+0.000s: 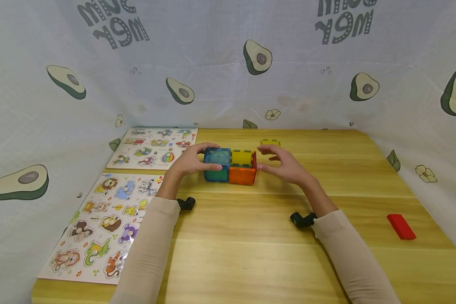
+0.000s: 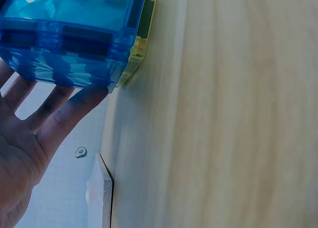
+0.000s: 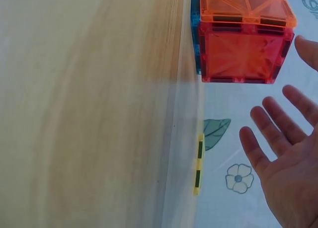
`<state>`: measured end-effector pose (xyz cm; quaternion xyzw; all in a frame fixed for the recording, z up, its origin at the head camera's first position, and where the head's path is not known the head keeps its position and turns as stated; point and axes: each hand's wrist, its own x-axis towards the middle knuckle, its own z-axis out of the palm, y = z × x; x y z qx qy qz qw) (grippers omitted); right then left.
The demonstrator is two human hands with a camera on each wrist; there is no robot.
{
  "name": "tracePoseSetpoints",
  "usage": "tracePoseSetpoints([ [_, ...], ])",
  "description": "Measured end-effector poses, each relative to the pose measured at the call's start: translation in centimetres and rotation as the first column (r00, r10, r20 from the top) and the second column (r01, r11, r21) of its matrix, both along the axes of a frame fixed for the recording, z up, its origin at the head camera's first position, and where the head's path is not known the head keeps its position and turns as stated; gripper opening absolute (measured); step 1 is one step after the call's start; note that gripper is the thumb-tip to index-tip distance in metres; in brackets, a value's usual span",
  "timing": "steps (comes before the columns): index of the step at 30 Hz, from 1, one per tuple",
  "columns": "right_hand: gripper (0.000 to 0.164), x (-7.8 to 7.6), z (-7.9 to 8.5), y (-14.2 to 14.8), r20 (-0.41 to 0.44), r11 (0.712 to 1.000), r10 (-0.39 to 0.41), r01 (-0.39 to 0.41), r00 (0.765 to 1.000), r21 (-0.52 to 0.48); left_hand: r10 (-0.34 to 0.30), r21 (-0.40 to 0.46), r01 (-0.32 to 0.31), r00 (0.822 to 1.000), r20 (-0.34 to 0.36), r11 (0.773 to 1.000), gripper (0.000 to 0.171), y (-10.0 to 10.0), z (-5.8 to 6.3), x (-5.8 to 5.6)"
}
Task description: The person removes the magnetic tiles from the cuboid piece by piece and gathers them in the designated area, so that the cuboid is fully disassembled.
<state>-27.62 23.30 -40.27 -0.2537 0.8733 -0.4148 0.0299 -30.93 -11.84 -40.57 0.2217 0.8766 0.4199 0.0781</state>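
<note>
A box of translucent magnetic tiles stands on the wooden table in the head view. Its left half has blue tiles (image 1: 217, 156), including one on top; the right half, uncovered, shows an orange tile (image 1: 242, 175) in front and a yellow tile (image 1: 242, 157) behind. A red tile (image 3: 243, 54) forms the right end. My left hand (image 1: 189, 162) grips the blue half, thumb along its front and fingers around the far left side. Just right of the red end, my right hand (image 1: 286, 167) is spread apart from the box and holds nothing.
A loose yellow tile (image 1: 270, 142) lies behind my right hand. Two picture puzzle boards, one with vehicles (image 1: 127, 147) and one with animals (image 1: 110, 202), lie at the left. Far right is a red block (image 1: 401, 226). A printed curtain (image 1: 220, 55) surrounds the table's back and sides.
</note>
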Motion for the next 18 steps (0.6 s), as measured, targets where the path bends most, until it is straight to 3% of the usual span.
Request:
tracePoseSetpoints([
  [18,0.062,0.42,-0.04,-0.24,-0.009,0.995,0.098,-0.098,0.995,0.017,-0.012,-0.006,0.012,1.0,0.01,1.0,0.072,0.26,0.25,0.12],
])
